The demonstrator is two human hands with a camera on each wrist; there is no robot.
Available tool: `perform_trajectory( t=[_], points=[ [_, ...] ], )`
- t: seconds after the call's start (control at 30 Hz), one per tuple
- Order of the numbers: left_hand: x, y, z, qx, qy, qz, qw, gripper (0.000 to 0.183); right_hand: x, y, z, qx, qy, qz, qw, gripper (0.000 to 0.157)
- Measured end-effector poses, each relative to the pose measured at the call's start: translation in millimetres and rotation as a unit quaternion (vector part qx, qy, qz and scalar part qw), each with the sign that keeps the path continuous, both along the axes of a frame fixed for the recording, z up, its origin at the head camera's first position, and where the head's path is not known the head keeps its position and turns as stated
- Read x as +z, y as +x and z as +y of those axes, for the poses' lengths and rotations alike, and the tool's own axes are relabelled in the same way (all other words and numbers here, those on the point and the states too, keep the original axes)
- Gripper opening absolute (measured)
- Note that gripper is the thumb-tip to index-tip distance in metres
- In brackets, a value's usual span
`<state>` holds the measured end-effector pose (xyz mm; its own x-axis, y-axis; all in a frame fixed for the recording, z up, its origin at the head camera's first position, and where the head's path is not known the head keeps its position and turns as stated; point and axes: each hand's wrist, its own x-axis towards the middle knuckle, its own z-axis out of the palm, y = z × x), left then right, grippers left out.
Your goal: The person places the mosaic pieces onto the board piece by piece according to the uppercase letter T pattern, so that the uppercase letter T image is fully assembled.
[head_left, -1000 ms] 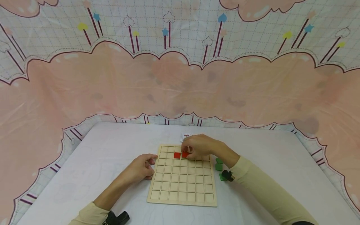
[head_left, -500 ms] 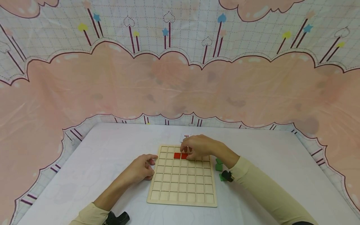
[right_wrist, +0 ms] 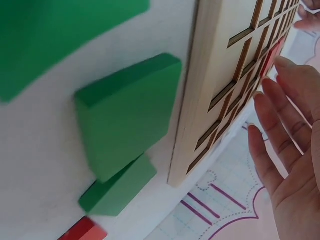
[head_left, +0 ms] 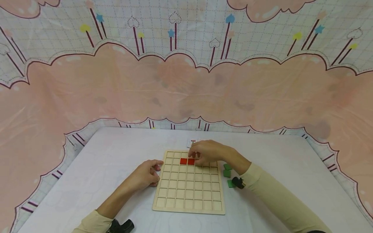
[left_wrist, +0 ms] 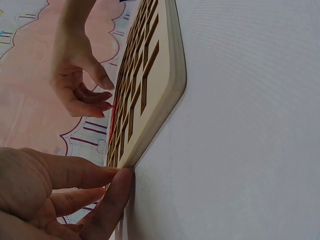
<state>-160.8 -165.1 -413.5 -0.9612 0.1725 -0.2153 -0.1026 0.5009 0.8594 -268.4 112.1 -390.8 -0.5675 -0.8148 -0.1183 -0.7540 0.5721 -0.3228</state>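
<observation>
In the head view, a wooden grid board lies on the table with two red square tiles side by side in an upper row. My left hand rests at the board's left edge, index fingertip and thumb tip against it. My right hand is over the upper right of the board, fingertips right at the second red tile. Seen from the left wrist, the right hand's thumb and fingers stand apart with nothing between them. The right hand hides some upper squares.
Several green tiles lie to the right of the board. Another red tile is beside them in the right wrist view. A small printed card lies behind the board. Patterned cloth hangs behind the table.
The second red tile, tilted under the right fingertips before, now lies flat beside the first. The right hand has shifted slightly right. The left hand has stayed put.
</observation>
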Motion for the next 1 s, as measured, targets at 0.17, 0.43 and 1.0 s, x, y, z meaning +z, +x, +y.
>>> perform_trajectory(
  t=[0.17, 0.43, 1.0],
  points=[
    [1.5, 0.1, 0, -0.011, 0.005, 0.0, 0.9999, 0.061, 1.8, 0.3, 7, -0.009, 0.003, 0.0, 1.0, 0.026],
    [1.0, -0.9, -1, -0.015, 0.007, 0.0, 0.9999, 0.061, 5.6, 3.9, 19, -0.023, -0.002, -0.017, 1.0, 0.026],
    [1.3, -1.5, 0, -0.001, -0.002, -0.004, 1.0, 0.061, 9.7, 11.7, 54, -0.07, -0.017, -0.041, 0.997, 0.025]
  ],
)
